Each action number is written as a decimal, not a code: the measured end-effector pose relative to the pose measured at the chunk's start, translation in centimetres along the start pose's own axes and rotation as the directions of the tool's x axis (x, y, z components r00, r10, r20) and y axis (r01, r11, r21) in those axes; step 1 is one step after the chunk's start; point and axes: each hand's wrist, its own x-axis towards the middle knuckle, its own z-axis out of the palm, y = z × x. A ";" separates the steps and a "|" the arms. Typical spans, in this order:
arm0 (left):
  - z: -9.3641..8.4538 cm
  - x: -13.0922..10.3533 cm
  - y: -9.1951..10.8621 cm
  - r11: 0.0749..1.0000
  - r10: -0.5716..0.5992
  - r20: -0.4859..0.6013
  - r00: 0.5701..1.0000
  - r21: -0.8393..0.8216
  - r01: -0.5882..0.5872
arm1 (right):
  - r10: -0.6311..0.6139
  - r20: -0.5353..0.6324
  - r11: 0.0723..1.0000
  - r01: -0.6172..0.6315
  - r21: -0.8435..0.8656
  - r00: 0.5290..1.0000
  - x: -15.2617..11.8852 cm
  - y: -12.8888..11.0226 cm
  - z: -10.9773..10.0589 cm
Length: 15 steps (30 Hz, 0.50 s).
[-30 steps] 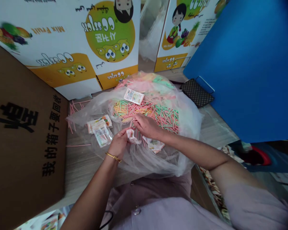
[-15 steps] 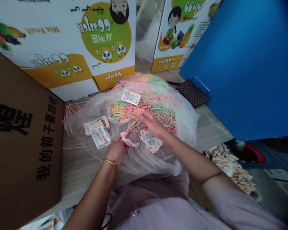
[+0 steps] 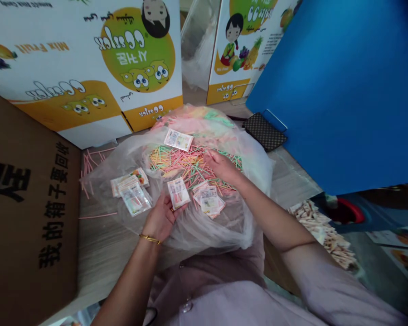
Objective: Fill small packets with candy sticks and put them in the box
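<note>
My left hand (image 3: 161, 217) holds a small printed packet (image 3: 178, 193), its face turned up, at the near edge of the stick pile. Many thin pink, green and yellow sticks (image 3: 187, 158) lie in an open clear plastic bag (image 3: 261, 176). My right hand (image 3: 222, 166) is over the right part of the pile, fingers pinched at the sticks; what is between them is too small to tell. One packet (image 3: 178, 139) rests on the far side of the pile. Several packets (image 3: 209, 199) lie right of my left hand, and others (image 3: 134, 194) to its left.
Printed cartons (image 3: 139, 59) stand behind the bag, and a brown carton (image 3: 27, 203) stands at the left. A blue panel (image 3: 326, 90) and a checkered pouch (image 3: 264, 131) are at the right. Wrapped sticks (image 3: 326, 235) fill a pile lower right.
The packet in my left hand, crumpled-looking before, now lies flat and face up. My right hand's fingers have closed in at the sticks. The view has shifted slightly right.
</note>
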 end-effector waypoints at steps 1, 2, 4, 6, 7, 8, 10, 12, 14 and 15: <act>-0.2 0.0 0.1 1.000 0.002 0.018 1.000 0.003 -0.002 | -0.063 0.015 0.983 0.065 -0.170 0.998 0.1 -0.3 0.3; -0.3 -0.1 0.2 1.000 0.006 0.036 0.999 0.010 -0.006 | -0.127 0.050 0.937 0.136 -0.323 0.991 0.1 -0.6 0.8; -0.7 -0.3 0.5 0.999 0.024 0.050 0.998 0.034 -0.026 | -0.215 0.202 0.814 0.290 -0.504 0.955 0.3 -1.1 2.5; -1.2 -0.5 0.9 0.996 0.068 0.031 0.997 0.050 -0.069 | -0.239 0.374 0.695 0.427 -0.579 0.896 0.5 -1.4 4.5; -1.4 -0.6 1.1 0.994 0.095 0.016 0.995 0.053 -0.095 | -0.236 0.432 0.640 0.473 -0.605 0.871 0.7 -1.5 5.3; -1.6 -0.7 1.3 0.991 0.119 0.001 0.993 0.053 -0.119 | -0.235 0.468 0.594 0.507 -0.625 0.852 0.9 -1.6 6.0; -2.0 -0.9 1.5 0.987 0.151 -0.015 0.988 0.057 -0.150 | -0.257 0.486 0.539 0.541 -0.645 0.835 1.2 -1.7 6.8; -2.4 -0.9 1.5 0.986 0.156 -0.008 0.988 0.066 -0.155 | -0.269 0.422 0.566 0.497 -0.658 0.866 1.7 -1.9 6.7; -2.5 -0.8 1.4 0.985 0.158 0.003 0.987 0.068 -0.158 | -0.237 0.308 0.624 0.387 -0.678 0.921 2.1 -2.1 5.9; -2.6 -0.8 1.3 0.985 0.162 0.009 0.987 0.066 -0.162 | -0.214 0.248 0.662 0.327 -0.675 0.945 2.3 -2.1 5.4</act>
